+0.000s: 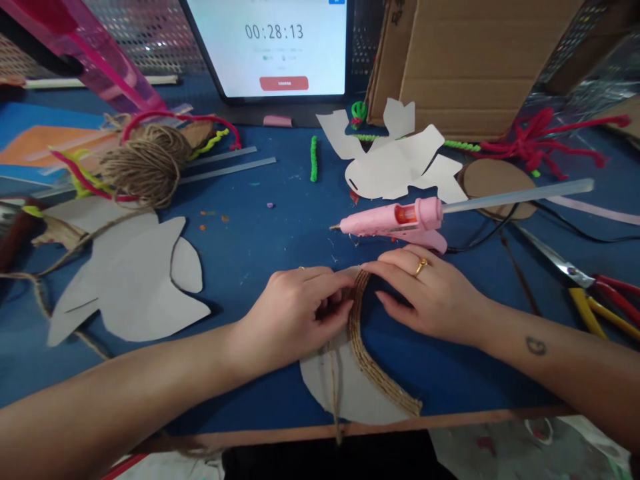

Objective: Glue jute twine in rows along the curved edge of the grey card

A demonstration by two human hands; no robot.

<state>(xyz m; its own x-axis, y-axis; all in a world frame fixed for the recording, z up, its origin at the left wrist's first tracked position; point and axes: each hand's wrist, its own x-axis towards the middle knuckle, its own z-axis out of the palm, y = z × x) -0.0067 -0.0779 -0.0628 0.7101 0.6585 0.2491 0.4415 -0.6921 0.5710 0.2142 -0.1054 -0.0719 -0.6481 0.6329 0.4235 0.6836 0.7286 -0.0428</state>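
Observation:
In front of me lies a grey cardboard piece [330, 383], its curved right edge covered with several rows of brown twine [373, 370]. My left hand [305, 307] rests over the cardboard with thumb and fingers pinched at the twine band; a loose strand hangs below it past the table edge. My right hand [425, 290], wearing a ring, touches the upper end of the band with its fingertips, thumb held apart. Just beyond it sits a pink glue gun [390, 220] with a glue stick in its back, nozzle pointing left.
White paper cutouts [400, 163] and a cardboard box [475, 67] are at the back right. Scissors [570, 267] and yellow-handled pliers [590, 313] lie right. Left are a twine ball [150, 160] and grey fish-shaped cardboard [135, 273]. A tablet [280, 57] stands behind.

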